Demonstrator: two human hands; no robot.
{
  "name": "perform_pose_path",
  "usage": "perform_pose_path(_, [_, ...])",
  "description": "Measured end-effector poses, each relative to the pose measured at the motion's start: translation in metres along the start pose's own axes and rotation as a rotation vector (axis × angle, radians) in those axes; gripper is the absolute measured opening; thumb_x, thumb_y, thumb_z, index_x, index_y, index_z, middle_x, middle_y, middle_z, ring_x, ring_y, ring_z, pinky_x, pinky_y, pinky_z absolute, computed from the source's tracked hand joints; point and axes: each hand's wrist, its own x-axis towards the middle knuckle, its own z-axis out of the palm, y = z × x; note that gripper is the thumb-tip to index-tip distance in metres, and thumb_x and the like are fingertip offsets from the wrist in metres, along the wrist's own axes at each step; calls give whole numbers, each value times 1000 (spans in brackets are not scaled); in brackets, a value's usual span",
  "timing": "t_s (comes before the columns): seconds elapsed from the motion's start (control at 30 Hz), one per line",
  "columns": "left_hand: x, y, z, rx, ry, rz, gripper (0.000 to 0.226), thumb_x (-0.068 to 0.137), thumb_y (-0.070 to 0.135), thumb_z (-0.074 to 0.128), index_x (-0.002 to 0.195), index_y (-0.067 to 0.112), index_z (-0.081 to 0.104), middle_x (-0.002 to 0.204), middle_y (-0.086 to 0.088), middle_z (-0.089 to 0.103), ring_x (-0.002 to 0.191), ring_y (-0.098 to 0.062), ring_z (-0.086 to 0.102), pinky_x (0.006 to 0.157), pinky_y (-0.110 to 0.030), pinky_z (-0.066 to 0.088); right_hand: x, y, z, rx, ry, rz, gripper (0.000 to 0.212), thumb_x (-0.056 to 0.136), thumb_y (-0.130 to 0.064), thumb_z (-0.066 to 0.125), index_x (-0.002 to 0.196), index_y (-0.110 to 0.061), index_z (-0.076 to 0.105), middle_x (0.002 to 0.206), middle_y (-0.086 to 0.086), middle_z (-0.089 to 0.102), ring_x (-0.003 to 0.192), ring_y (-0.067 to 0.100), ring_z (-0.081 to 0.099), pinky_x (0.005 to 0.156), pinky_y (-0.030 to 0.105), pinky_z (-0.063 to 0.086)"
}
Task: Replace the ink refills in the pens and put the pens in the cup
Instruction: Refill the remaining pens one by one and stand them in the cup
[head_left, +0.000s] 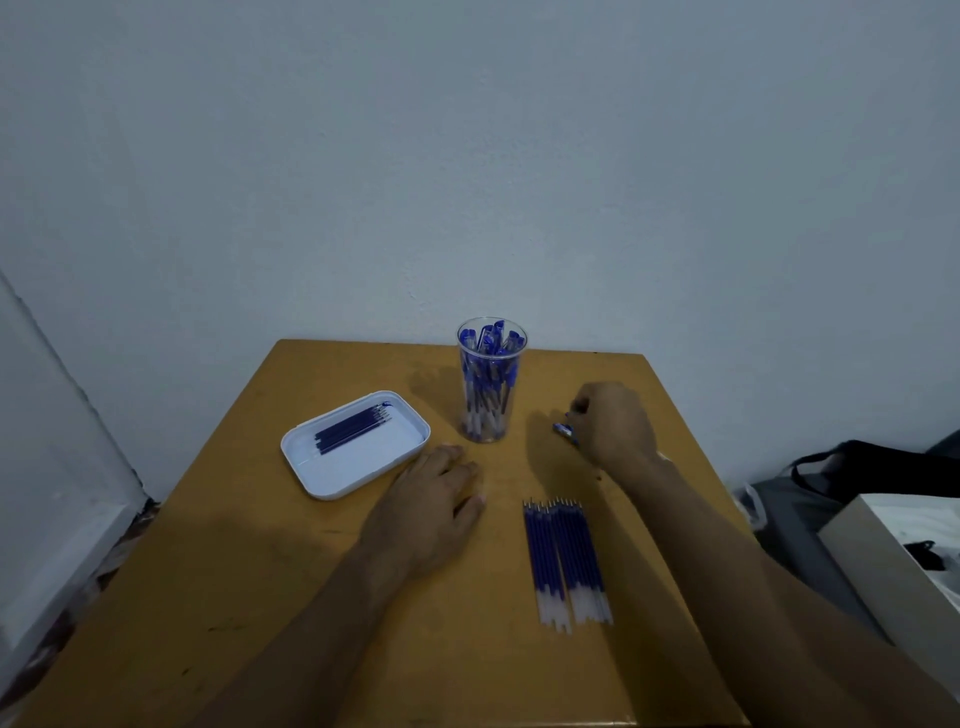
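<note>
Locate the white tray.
In the head view the white rectangular plastic tray sits on the wooden table's left side, left of the clear plastic cup, just beyond the left hand.

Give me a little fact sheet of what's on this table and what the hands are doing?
table: wooden table against a pale wall
cup: clear cup at the far edge, upright, packed with blue pens
tray: white tray on the left, holding a small bunch of dark refills
loose refills: row of blue refills lying side by side near the right forearm
left hand: left hand rests flat on the table, holding nothing
right hand: right hand curled round a small blue pen part, right of the cup
</note>
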Motion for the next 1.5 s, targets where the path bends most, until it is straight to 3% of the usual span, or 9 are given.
perform_pose_path(0.13, [0, 1, -1, 0, 0, 9, 56, 102, 57, 41, 151, 32, 44, 164, 10, 29, 150, -11, 24, 123, -38, 29, -14, 20, 23, -181, -82, -22, 16, 96, -10, 56, 102, -13, 70, 97, 7, 62, 81, 19, 58, 72, 33, 52])
perform_pose_path(0.3, [-1, 2, -3, -6, 4, 6, 55, 102, 56, 41, 151, 32, 45, 164, 10, 30, 150, -11, 26, 123, -35, 28, -22, 28, 36, -161, 5, -28, 13, 98, -13, 56, 108, -16, 64, 114, 6, 55, 84, 16, 55, 71, 32, 53])
perform_pose_path(0.6, [0, 3, -5, 0, -33, -12, 56, 102, 59, 40, 152, 34, 42, 165, 12, 27, 151, -10, 24, 123, -38, 28, -13, 28, 37, -120, -74, 52, 21, 99, -14, 59, 120, -14, 64, 120, 8, 58, 95, 18, 59, 81, 32, 51])
perform_pose_path(0.77, [-1, 5, -6, 4, -28, -12, 56, 102, 59, 41, 152, 33, 43, 164, 11, 28, 150, -11, 25, 122, -39, 30, -8, 22, 33, -261, -112, 49, 13, 97, -18, 61, 106, -16, 70, 98, 4, 56, 78, 16, 56, 70, 32, 51])
perform_pose_path(0.9, [-2, 7, -8, -1, -23, -12, 55, 102, 58, 42, 151, 33, 43, 164, 12, 28, 150, -11, 26, 122, -38, 30, -16, 15, 25, -284, -81, -16, 8, 96, -18, 60, 101, -16, 66, 99, 5, 63, 84, 21, 60, 73, 39, 58])
perform_pose_path(1.13, [-10, 6, -11, -84, 29, 30, 49, 102, 49, 50, 147, 30, 51, 161, 10, 33, 151, -10, 24, 123, -38, 29, -39, -10, -19, -204, -89, -128, 26, 96, -24, 60, 122, -24, 63, 110, 0, 69, 94, 19, 61, 77, 37, 55])
perform_pose_path(1.27, [-20, 7, -12, -156, 108, 45, 46, 102, 47, 51, 144, 29, 55, 153, 11, 46, 143, -6, 36, 118, -34, 36, -52, -17, -31, 176, -310, -106, 41, 98, -22, 60, 139, -22, 57, 107, 1, 70, 85, 12, 62, 65, 25, 49])
perform_pose_path(1.4, [-30, 8, -11, -335, 187, 41, 51, 98, 58, 43, 132, 30, 66, 122, 15, 67, 112, -1, 59, 97, -36, 54, -79, -31, -26, 898, -540, 125, 35, 94, -2, 61, 126, -17, 58, 78, 14, 68, 58, 22, 59, 44, 30, 43])
perform_pose_path(1.5, [-37, 10, -14, -579, 158, 3, 47, 96, 64, 42, 116, 34, 73, 95, 14, 73, 89, -8, 69, 79, -42, 59, -92, -37, -15, 1136, -622, 241, 24, 95, 2, 61, 119, -3, 59, 77, 18, 68, 57, 25, 63, 45, 32, 50])
